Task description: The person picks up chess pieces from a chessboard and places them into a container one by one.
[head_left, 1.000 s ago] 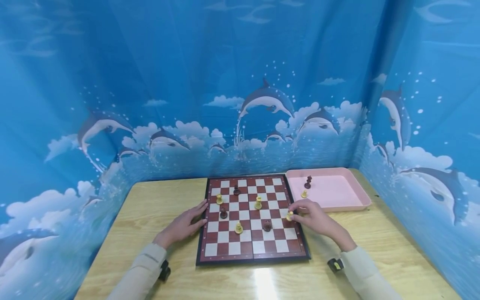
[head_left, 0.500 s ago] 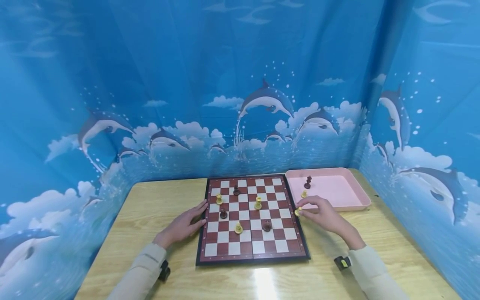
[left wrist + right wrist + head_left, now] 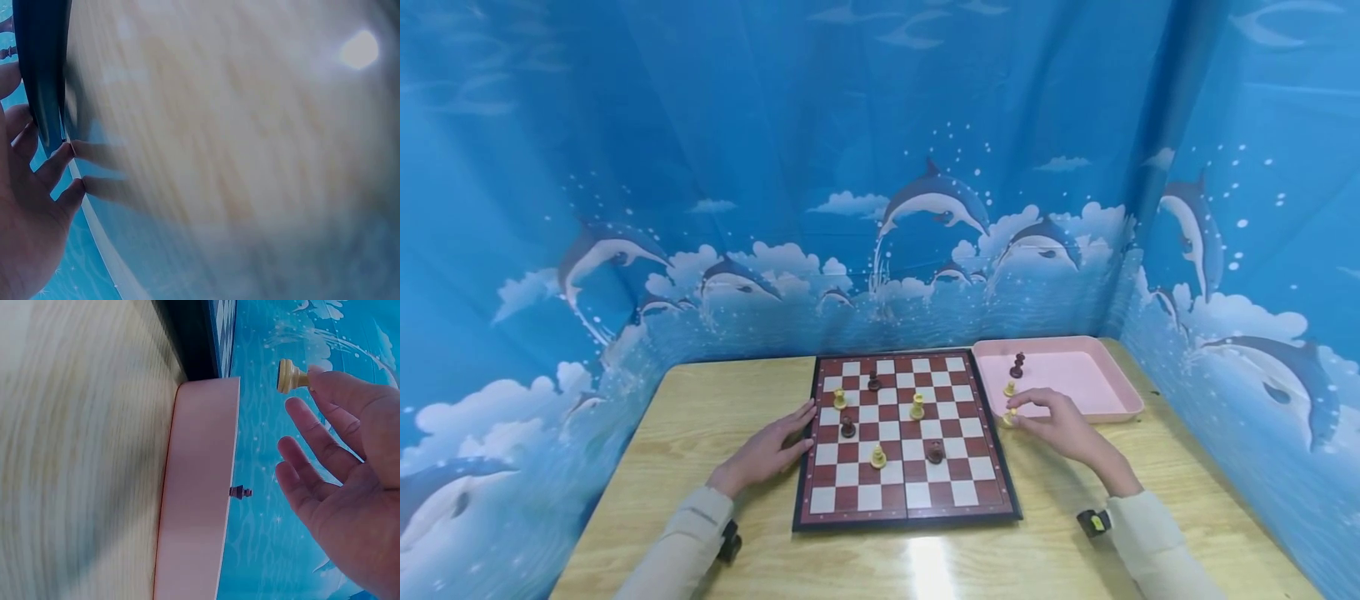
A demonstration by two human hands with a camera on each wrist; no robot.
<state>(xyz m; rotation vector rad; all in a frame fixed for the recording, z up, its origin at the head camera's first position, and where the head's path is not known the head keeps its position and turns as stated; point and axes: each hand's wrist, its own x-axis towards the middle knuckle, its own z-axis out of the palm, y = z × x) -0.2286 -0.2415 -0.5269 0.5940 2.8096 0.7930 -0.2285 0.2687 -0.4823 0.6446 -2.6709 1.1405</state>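
Note:
My right hand [image 3: 1067, 429] pinches a pale yellow chess piece [image 3: 289, 376] between thumb and fingers. Its broad base shows in the right wrist view, while the thumb covers its top. In the head view that hand is at the near left corner of the pink tray [image 3: 1075, 379], just off the right edge of the chessboard [image 3: 955, 518]. My left hand [image 3: 766, 450] rests against the board's left edge, fingers extended. Yellow and dark pieces stand on the board, among them a yellow rook [image 3: 917, 407] and a dark knight [image 3: 935, 452].
Inside the tray, near its left side, stand a tall dark chess piece [image 3: 1017, 365] and a small yellow pawn [image 3: 1010, 388]. Board and tray sit side by side on a wooden table [image 3: 722, 383]. A blue dolphin-print curtain [image 3: 820, 167] hangs behind and at both sides.
My right hand has carried the yellow chess piece from the board's right side rightward and slightly away, to the tray's near left corner. My left hand has stayed at the board's edge.

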